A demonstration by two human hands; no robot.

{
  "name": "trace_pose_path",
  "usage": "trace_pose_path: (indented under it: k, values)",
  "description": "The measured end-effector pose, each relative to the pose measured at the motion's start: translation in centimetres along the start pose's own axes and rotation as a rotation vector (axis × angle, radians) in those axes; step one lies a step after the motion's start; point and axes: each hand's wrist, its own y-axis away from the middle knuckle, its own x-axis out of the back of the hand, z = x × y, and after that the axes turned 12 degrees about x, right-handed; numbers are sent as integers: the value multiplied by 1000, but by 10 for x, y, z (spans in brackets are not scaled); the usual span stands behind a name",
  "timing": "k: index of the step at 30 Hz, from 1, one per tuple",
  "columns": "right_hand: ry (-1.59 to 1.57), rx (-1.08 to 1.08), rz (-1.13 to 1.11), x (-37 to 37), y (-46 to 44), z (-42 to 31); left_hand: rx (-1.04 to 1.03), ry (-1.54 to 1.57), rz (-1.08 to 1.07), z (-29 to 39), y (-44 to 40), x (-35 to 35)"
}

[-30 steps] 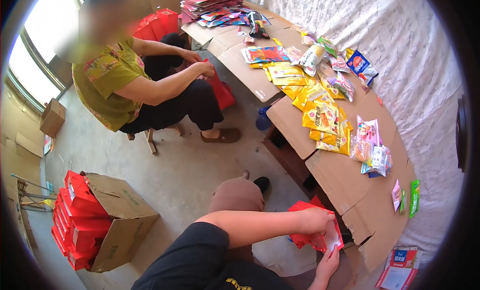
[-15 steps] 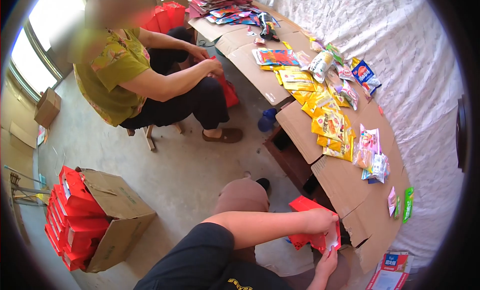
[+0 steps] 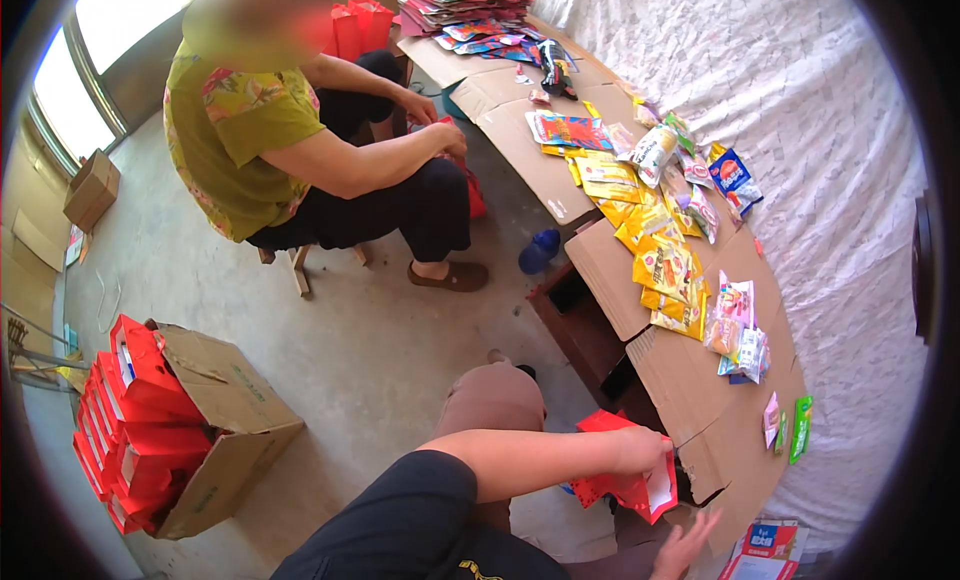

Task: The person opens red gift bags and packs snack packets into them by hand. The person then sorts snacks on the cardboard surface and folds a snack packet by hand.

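Observation:
My left hand (image 3: 642,448) grips the upper edge of a red paper gift bag (image 3: 612,482), its fingers closed over the rim. The bag is tilted above my lap, and its white inside shows at the opening. Just below the bag, apart from it, my right hand (image 3: 684,548) has its fingers stretched out and holds nothing. Close by on the cardboard-covered table lie a green packet (image 3: 801,430) and a small pink packet (image 3: 770,420).
Yellow snack packets (image 3: 668,265) and other snacks lie along the table (image 3: 690,380). A carton (image 3: 225,380) full of red bags (image 3: 145,440) stands on the floor at left. Another person (image 3: 330,160) sits at upper left, hands on a red bag. A blue bottle (image 3: 540,251) stands nearby.
My right hand has let go of the bag's rim, moved down away from it and opened. My left hand still holds the bag. The view has shifted slightly.

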Motion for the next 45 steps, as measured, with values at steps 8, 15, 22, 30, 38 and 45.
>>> trace_pose_path:
  k: [8,15,22,30,38,45]
  values:
    - [65,-275,353,-18,56,112,-34,4,18,-10,-15,-19]
    - [-161,-612,177,-41,75,141,-99,-153,-33,-3,-19,-17]
    - [-183,-648,250,-57,97,168,-174,-142,32,-8,-34,-41]
    - [-268,-710,294,-50,83,152,-106,-47,-41,14,-48,-44]
    - [-358,-656,262,-55,65,147,-66,-27,-74,26,-50,-49]
    - [-526,-764,266,-107,134,217,14,-123,-152,28,-44,-32]
